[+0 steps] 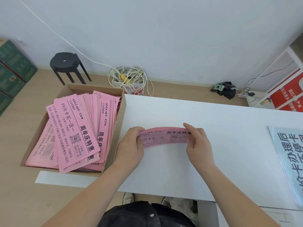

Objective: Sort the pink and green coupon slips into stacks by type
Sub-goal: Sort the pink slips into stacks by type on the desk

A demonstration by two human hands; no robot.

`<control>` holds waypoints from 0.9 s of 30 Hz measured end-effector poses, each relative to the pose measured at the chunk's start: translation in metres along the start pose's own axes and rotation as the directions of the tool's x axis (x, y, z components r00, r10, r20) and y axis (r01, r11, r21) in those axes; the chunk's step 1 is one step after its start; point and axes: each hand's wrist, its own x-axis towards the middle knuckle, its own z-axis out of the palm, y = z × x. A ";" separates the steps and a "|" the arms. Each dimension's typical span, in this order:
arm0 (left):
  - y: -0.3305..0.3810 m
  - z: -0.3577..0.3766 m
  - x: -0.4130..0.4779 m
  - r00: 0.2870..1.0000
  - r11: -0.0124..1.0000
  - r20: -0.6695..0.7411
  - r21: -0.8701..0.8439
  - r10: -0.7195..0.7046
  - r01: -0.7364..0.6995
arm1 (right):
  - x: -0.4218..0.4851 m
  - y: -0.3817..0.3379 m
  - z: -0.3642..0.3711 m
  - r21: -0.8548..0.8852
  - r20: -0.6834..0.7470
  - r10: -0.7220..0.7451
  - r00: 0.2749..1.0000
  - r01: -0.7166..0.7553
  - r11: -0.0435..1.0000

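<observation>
Room: pale wall, light wood floor, and a white worktop filling the middle and right of the view.

Bundle of pink coupon slips: being held above the worktop near its centre, long edge running left to right, bowing upward slightly in the middle. Black printed text and a small code square are showing on the face turned toward the person.

Left hand: gripping the left end of the bundle, fingers curling over its top edge, closed on the paper.

Right hand: gripping the right end, fingers pinching the top edge, closed on the paper.

Cardboard box: sitting just beside the left edge of the worktop, open at the top, holding a loose heap of pink slips lying at mixed angles, one large slip lying uppermost and tilted. No green slips are showing in the box or in the hands.

Blue printed sheet: lying flat at the right edge of the worktop, well apart from the hands.

Black stool: standing on the floor behind the box.

Tangle of white cord: piling over a small carton against the wall.

Green boxes: stacking at the far left.
</observation>
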 end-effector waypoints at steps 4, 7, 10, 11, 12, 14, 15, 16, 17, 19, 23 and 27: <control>0.019 0.000 0.013 0.992 0.993 0.077 -0.060 -0.095 0.100 | 0.008 -0.009 -0.011 -0.079 0.078 0.103 0.992 -0.097 0.992; 0.031 0.009 0.022 0.964 0.973 0.199 -0.113 -0.175 0.200 | 0.010 -0.011 -0.023 -0.154 0.104 0.206 0.973 -0.189 0.970; 0.039 0.024 0.035 0.928 0.938 0.281 -0.174 -0.245 0.301 | 0.015 -0.005 -0.039 -0.200 0.121 0.257 0.959 -0.230 0.952; 0.045 0.031 0.041 0.918 0.929 0.306 -0.187 -0.253 0.319 | 0.018 0.000 -0.046 -0.186 0.109 0.267 0.958 -0.244 0.952; 0.051 0.039 0.047 0.911 0.926 0.327 -0.192 -0.252 0.325 | 0.022 0.005 -0.054 -0.157 0.083 0.274 0.958 -0.259 0.953; 0.066 0.058 0.060 0.891 0.920 0.374 -0.188 -0.257 0.344 | 0.032 0.020 -0.075 -0.075 0.004 0.307 0.952 -0.306 0.949; 0.074 0.068 0.067 0.877 0.916 0.403 -0.183 -0.262 0.358 | 0.038 0.029 -0.087 -0.027 -0.037 0.342 0.939 -0.343 0.939; 0.083 0.079 0.074 0.865 0.914 0.431 -0.181 -0.258 0.363 | 0.045 0.040 -0.099 0.012 -0.069 0.382 0.922 -0.382 0.924; 0.092 0.091 0.083 0.853 0.914 0.459 -0.180 -0.248 0.363 | 0.052 0.051 -0.112 0.041 -0.095 0.413 0.906 -0.411 0.911; 0.112 0.116 0.105 0.840 0.920 0.491 -0.170 -0.230 0.352 | 0.073 0.073 -0.135 0.065 -0.124 0.449 0.885 -0.444 0.894; 0.146 0.170 0.145 0.836 0.935 0.509 -0.151 -0.206 0.322 | 0.118 0.119 -0.166 0.065 -0.124 0.485 0.866 -0.480 0.875; 0.162 0.216 0.172 0.853 0.954 0.495 -0.139 -0.166 0.267 | 0.149 0.152 -0.181 0.014 -0.146 0.470 0.871 -0.473 0.881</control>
